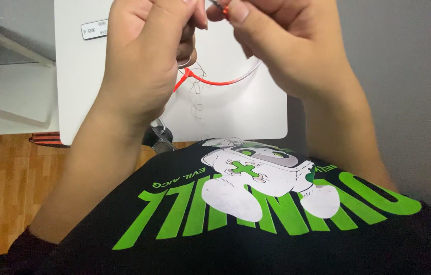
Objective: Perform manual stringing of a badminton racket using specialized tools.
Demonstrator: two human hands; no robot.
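Holding: both hands were raised close together above a white table point(88, 91), fingertips meeting near the top edge of the view.
Left hand point(144, 61): fingers were curled tight, thumb and forefinger pinched; what they pinched was hidden behind the knuckles, so the grip itself could not be confirmed.
Right hand point(281, 46): thumb and forefinger were pressed together on the orange tip of a thin red wire point(215, 81).
Wire position: it hung below and between the two sets of fingertips, sagging in a shallow curve under the palms.
Long axis: ran roughly from beneath the left fingers up toward the right fingertips; the far end turned pale or clear.
Loose strands point(197, 102): fine dark threads dangled just below the left fingers.
Handling, judged: very light, limp, probably slippery; best pinched near an end, close to the fingertips.
Below wrists: black shirt with green and white print point(256, 193).
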